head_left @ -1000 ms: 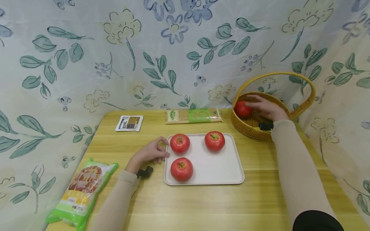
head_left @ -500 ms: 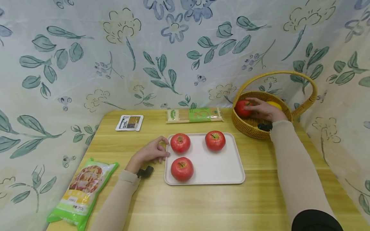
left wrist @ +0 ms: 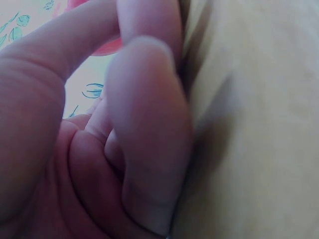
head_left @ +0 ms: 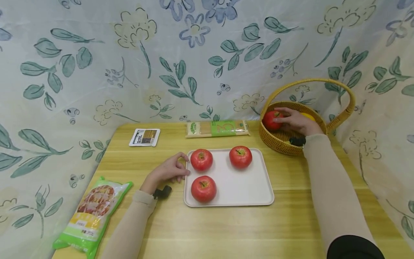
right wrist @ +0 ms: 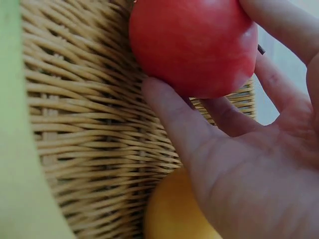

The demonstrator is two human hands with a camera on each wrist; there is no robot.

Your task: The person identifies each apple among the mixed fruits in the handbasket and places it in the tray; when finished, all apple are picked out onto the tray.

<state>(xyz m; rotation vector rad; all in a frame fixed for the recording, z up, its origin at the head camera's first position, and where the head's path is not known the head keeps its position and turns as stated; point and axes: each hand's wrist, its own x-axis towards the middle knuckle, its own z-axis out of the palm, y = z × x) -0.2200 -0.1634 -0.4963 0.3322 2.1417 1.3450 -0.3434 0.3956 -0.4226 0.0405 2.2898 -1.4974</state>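
Observation:
Inside the wicker basket [head_left: 281, 146], my right hand [head_left: 299, 121] grips a red apple [head_left: 271, 120]. In the right wrist view, thumb and fingers curve round this apple [right wrist: 194, 45], close to the woven wall. My left hand [head_left: 168, 169] holds the left rim of the white tray [head_left: 239, 189], fingers bent. The left wrist view shows that hand [left wrist: 149, 129] low against the table; the rim itself is hidden there. On the tray sit three more red apples: one at the back left [head_left: 201, 160], one at the front left [head_left: 203, 189], one at the back right [head_left: 240, 157].
A yellow round fruit [right wrist: 177, 211] lies in the basket, whose tall handle [head_left: 346, 111] arches above. Behind the tray is a noodle pack [head_left: 217, 129]; a small white packet [head_left: 144, 137] lies back left. A green food bag [head_left: 92, 216] lies front left. A floral curtain [head_left: 194, 72] borders the table.
My right hand has shifted slightly within the basket and its fingers have come round the apple there. The yellow fruit now shows behind the hand. My left hand and the tray stay put.

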